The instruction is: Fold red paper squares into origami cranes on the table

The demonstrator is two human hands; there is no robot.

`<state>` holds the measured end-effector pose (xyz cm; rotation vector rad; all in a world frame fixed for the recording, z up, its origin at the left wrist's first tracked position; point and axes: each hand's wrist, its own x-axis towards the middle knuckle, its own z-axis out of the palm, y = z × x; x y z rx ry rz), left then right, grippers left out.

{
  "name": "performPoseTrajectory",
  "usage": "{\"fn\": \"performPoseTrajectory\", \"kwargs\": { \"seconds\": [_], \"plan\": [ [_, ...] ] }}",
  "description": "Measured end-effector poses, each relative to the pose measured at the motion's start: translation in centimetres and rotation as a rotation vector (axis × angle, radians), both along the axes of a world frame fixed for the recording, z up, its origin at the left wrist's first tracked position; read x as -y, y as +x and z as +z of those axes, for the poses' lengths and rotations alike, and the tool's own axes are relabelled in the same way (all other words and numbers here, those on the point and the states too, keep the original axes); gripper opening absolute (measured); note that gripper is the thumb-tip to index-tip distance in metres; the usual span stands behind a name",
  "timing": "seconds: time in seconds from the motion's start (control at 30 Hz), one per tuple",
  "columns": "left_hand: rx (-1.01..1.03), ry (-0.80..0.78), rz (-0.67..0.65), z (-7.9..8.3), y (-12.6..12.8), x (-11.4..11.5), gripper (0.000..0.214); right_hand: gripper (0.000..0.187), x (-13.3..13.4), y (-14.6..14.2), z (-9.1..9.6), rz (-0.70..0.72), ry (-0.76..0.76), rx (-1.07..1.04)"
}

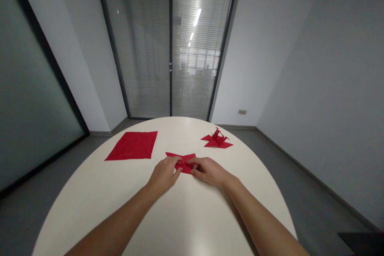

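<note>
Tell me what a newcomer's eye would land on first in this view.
The folded red paper piece near the middle of the round white table would likely draw the eye first, with the left hand and right hand on it from either side. Next come the flat, four-sided red paper sheet, beyond it to the left, and the spiky folded red paper figure, beyond it to the right.

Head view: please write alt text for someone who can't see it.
A left hand and right hand touch a folded red piece on a rounded white table. Beyond them, a flat red sheet lies left and a red folded shape with raised points sits right.
</note>
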<state>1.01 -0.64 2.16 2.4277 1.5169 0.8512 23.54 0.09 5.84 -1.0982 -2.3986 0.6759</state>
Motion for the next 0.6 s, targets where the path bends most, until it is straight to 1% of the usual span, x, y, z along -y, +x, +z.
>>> {"fn": "performPoseTrajectory", "kwargs": {
  "seconds": [0.2, 0.33, 0.43, 0.6],
  "plan": [
    [-0.063, 0.013, -0.009, 0.2, 0.0, 0.2, 0.019, 0.025, -0.4, 1.0, 0.0, -0.034, -0.110, 0.023],
    [-0.066, 0.013, -0.005, 0.1, 0.1, 0.1, 0.023, 0.025, -0.3, 1.3, 0.1, -0.075, -0.155, 0.033],
    [-0.059, 0.010, 0.000, 0.1, 0.2, 0.1, 0.026, 0.024, -0.4, 1.1, 0.0, -0.078, -0.144, 0.038],
    [-0.098, 0.017, 0.006, 0.5, 0.3, 0.3, 0.019, 0.024, -0.6, 0.7, -0.4, -0.052, -0.037, 0.080]
  ]
}}
